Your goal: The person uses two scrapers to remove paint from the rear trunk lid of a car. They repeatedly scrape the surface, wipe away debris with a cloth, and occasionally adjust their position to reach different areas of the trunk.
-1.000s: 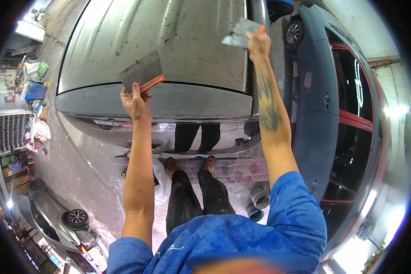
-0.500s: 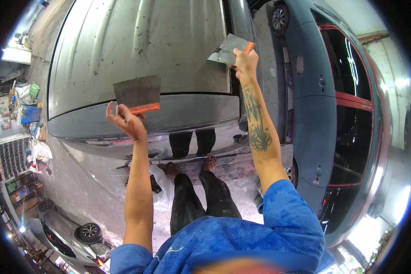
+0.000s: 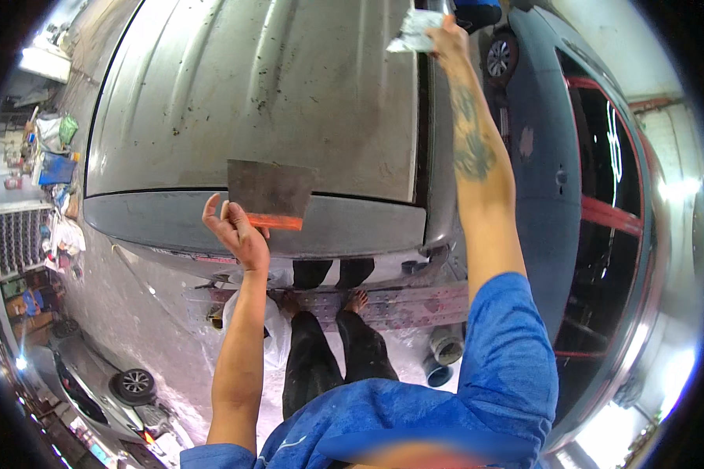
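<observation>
My left hand [image 3: 242,237] grips a wide filler spreader [image 3: 271,190] by its orange back edge, fingers curled under it and the grey metal blade pointing away from me. It hangs over the near edge of a grey vehicle roof [image 3: 211,117], which has long ridges and dark specks. Far out at the upper right, my right hand [image 3: 450,43] is closed around a second metal spreader [image 3: 416,33], its blade bright and smeared. That blade is above the roof's right side; whether it touches the surface I cannot tell.
I stand barefoot on a perforated plank [image 3: 399,307]. Two buckets [image 3: 446,348] stand on the floor to the right, with a plastic bag [image 3: 250,332] at the left. A blue-grey car [image 3: 536,203] is close on the right; a silver car [image 3: 102,391] is at lower left.
My right hand has reached farther forward and to the right with its spreader. The left hand and its spreader sit slightly lower and more to the right in view.
</observation>
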The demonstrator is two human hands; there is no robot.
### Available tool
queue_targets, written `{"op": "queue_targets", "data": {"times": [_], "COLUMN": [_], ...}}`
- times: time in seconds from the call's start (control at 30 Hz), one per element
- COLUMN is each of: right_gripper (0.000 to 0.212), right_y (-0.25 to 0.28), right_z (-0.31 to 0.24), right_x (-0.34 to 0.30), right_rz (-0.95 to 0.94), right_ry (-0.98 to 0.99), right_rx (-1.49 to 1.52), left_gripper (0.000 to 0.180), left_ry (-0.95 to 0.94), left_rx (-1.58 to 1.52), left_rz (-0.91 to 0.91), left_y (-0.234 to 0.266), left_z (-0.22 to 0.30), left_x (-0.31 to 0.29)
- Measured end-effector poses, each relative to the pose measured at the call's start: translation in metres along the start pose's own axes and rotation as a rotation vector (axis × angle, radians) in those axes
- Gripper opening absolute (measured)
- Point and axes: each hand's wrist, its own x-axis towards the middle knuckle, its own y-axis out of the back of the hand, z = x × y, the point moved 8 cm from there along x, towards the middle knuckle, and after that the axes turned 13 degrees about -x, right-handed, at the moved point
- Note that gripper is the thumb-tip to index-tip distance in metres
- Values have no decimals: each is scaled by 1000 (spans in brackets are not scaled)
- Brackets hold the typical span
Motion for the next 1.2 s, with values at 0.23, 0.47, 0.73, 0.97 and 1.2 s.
{"op": "queue_targets", "data": {"times": [0.23, 0.47, 0.73, 0.97, 1.2], "right_gripper": [27, 22, 27, 28, 19], "right_y": [12, -47, -34, -60, -13], "right_z": [15, -34, -28, -53, -30], "right_x": [-1, 41, 16, 9, -96], "right_rz": [25, -211, -166, -349, -208], "right_ry": [-253, 89, 111, 144, 14], "right_rx": [-218, -269, -280, -127, -144], "left_gripper": [27, 26, 27, 25, 28], "left_ry": [-3, -13, 1, 15, -186], "left_rx": [52, 25, 65, 26, 93], "left_rz": [17, -6, -10, 24, -74], "left_y": [2, 0, 1, -1, 3], "left_z": [-3, -3, -4, -1, -6], "left_x": [-2, -3, -3, -5, 1]}}
